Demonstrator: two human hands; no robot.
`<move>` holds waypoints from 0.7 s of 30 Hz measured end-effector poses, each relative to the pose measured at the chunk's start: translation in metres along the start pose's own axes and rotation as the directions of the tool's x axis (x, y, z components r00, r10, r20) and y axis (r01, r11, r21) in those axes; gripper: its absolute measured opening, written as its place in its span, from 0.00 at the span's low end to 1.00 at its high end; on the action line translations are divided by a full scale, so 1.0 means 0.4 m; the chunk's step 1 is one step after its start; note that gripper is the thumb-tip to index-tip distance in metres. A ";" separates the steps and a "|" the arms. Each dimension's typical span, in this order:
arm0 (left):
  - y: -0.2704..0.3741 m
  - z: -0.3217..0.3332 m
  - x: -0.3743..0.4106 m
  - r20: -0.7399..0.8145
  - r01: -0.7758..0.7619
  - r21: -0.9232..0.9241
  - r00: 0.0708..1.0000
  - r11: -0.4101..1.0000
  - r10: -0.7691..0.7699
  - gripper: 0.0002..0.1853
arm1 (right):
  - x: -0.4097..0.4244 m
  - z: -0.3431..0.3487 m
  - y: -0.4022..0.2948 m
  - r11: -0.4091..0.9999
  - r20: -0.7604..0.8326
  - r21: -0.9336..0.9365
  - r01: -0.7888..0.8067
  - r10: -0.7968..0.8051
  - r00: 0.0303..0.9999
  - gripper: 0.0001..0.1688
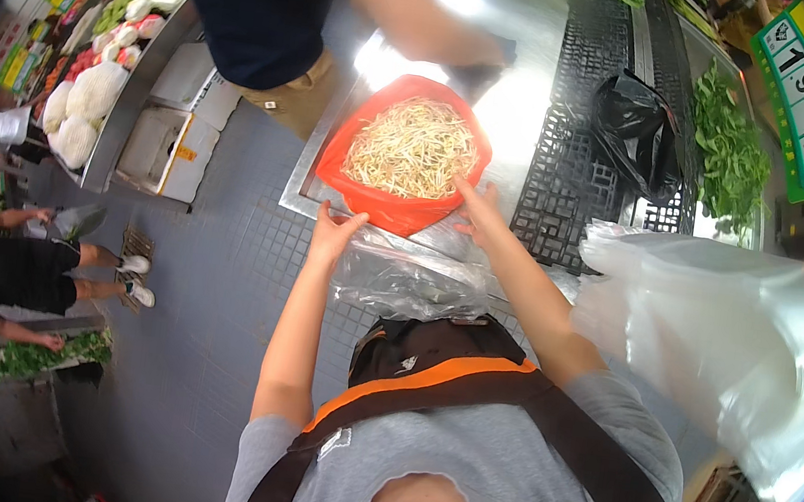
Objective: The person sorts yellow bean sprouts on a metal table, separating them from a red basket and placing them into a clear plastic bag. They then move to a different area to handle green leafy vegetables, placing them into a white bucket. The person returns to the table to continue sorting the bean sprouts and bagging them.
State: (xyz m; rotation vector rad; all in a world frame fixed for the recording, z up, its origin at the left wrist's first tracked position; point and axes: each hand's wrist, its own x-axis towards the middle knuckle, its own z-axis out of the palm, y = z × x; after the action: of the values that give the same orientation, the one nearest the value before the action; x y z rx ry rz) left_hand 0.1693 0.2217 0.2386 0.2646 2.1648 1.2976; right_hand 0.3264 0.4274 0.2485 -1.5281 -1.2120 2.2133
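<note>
A red plastic bag (392,208) with its mouth spread wide sits on the metal counter (309,178), filled with bean sprouts (414,149). My left hand (335,231) is at the bag's near left edge, thumb and fingers apart; whether it pinches the plastic is unclear. At the right rim, my right hand (479,208) has its fingers spread, the index fingertip touching the bag's edge by the sprouts. A clear plastic bag (413,279) lies between my forearms at the counter's near edge.
Another person's blurred arm (430,25) reaches over the counter beyond the red bag. To the right are black plastic grating (556,187), a black bag (635,133), leafy greens (731,148) and hanging clear bags (711,311). White foam boxes (192,150) stand left.
</note>
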 end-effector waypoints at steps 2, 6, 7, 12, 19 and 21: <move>0.010 0.005 0.051 -0.010 -0.056 0.115 0.998 0.992 0.058 0.47 | 0.031 0.017 0.004 0.997 0.062 0.074 -0.036 0.032 0.998 0.57; -0.026 0.003 0.158 0.207 -0.345 -0.088 0.911 0.934 0.356 0.42 | 0.077 0.033 0.046 0.991 0.015 0.058 0.120 -0.121 0.993 0.52; -0.007 -0.011 0.175 0.234 -0.199 -0.086 0.948 0.976 0.214 0.41 | 0.096 0.017 0.054 0.979 -0.010 0.065 0.194 -0.194 0.981 0.51; -0.004 -0.086 0.283 0.371 0.197 -0.225 0.923 0.954 -0.103 0.38 | 0.031 0.035 -0.011 0.992 -0.020 0.065 0.106 -0.105 0.994 0.44; 0.047 0.002 0.312 0.444 -0.034 -0.188 0.888 0.981 0.116 0.35 | 0.068 0.093 0.050 0.944 -0.085 0.225 0.243 -0.229 0.970 0.37; 0.066 0.011 0.284 0.484 -0.040 -0.205 0.864 0.978 0.137 0.34 | 0.056 0.089 0.065 0.956 -0.150 0.148 0.254 -0.232 0.961 0.37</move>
State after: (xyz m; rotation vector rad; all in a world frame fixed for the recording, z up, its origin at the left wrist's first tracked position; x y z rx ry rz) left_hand 0.0772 0.2896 0.2158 0.5617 1.5989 1.3022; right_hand 0.2934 0.4048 0.2194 -1.3559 -1.0825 1.9689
